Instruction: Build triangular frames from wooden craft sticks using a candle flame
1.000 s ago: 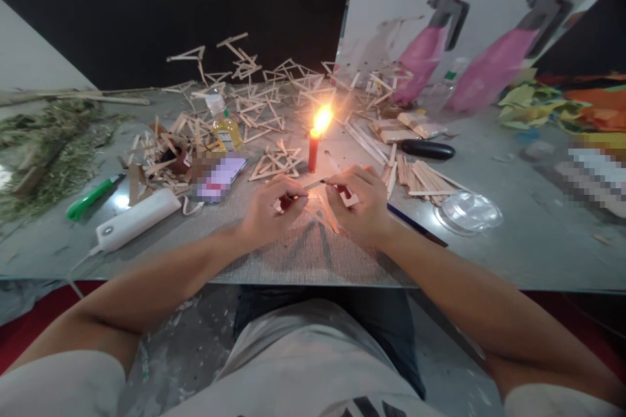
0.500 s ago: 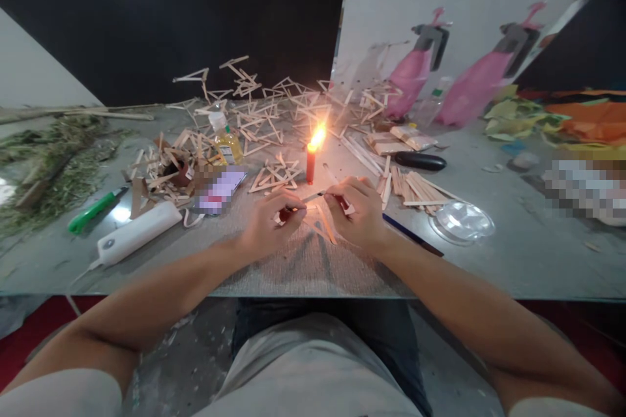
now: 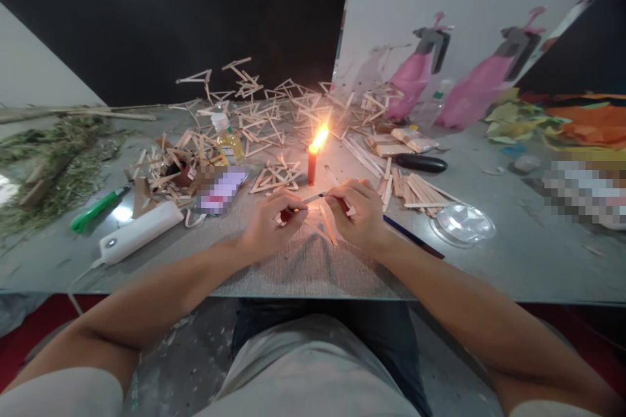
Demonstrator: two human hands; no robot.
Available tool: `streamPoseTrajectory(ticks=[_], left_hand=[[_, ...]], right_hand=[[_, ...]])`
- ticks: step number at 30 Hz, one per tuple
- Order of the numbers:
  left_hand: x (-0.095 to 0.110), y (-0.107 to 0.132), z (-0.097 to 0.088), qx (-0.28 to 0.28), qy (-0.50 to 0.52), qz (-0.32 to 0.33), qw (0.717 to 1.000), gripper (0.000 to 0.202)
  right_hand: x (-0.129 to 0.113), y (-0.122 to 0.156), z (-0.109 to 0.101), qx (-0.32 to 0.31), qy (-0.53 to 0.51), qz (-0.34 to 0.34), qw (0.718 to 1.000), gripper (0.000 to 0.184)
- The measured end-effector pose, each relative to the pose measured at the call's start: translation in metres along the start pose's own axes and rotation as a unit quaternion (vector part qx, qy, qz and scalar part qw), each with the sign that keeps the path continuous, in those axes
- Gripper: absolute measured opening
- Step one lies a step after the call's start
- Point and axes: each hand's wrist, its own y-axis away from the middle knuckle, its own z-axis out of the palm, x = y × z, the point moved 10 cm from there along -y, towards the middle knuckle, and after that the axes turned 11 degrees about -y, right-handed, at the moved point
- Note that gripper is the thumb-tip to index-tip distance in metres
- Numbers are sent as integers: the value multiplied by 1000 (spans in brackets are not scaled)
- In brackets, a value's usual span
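Observation:
My left hand (image 3: pixel 274 223) is closed in a pinch on a thin wooden stick (image 3: pixel 313 199), which points right toward my other hand. My right hand (image 3: pixel 356 212) is also closed, its fingertips around a small pale stick with a dark tip (image 3: pixel 321 195) that meets the wooden stick's end; most of it is hidden by the fingers, and it looks like a glue stick. Just beyond both hands a red candle (image 3: pixel 312 166) stands upright with a tall flame. Flat wooden sticks (image 3: pixel 328 225) joined at an angle lie on the table below the fingers.
Joined stick frames (image 3: pixel 276 176) lie behind my left hand, with many more heaped at the back. Left are a phone (image 3: pixel 222 190), a white power strip (image 3: pixel 141 232) and a green-handled cutter (image 3: pixel 98 212). Right are loose wooden sticks (image 3: pixel 420 192), a clear plastic dish (image 3: pixel 464 223) and pink spray bottles (image 3: pixel 474 88).
The view has shifted very slightly. Both hands keep the same pinch and nearly the same position between the candle and the table edge.

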Motion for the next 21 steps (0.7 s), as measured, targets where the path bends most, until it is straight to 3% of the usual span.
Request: streamPoseTrajectory(ticks=[8,13,18,21], left_hand=[[0,0,-1,5,5,0,1000,6],[0,-1,5,-29,3,-1,1000,7],[-14,1,10,-44,-70,-42,996,5],[-23,4,14,-52,-49,-76,995,3]], right_hand=[[-1,-1,-4,3,-31,14,999,12],[3,-3,-5,7,-58,28,998,21],[4,-3,-1,-10,-65,33,997,25],[2,-3,4,-30,-71,28,997,26]])
